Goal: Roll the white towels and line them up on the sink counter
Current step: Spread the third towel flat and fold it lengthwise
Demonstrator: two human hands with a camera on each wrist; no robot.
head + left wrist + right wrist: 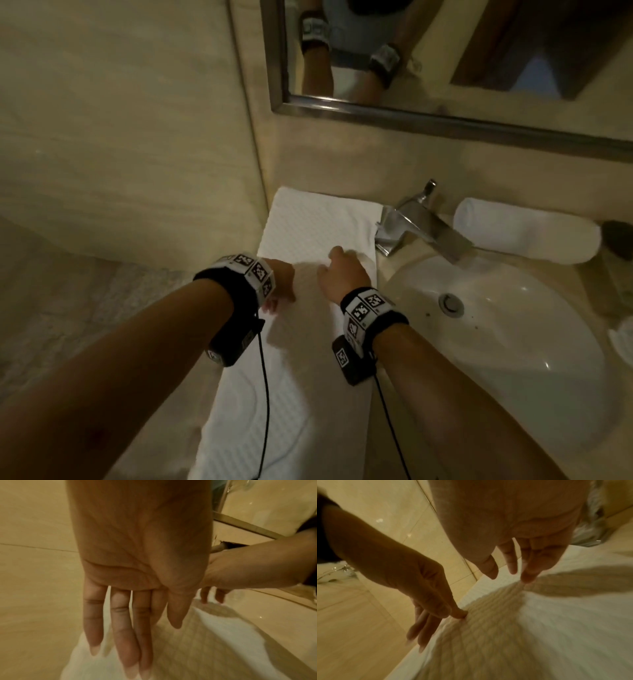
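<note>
We see the faucet just beside the flat white towel on the beige counter — a rolled towel lies behind the basin, under the mirror. Left hand and right hand rest on it, fingers straight, gripping nothing.

Left hand: reaching forward from a bare forearm, fingers hanging straight and slightly spread, palm facing the wrist camera. Right hand: reaching forward beside it, fingers extending loosely downward. Both wrists are wearing black marker bands.
</note>
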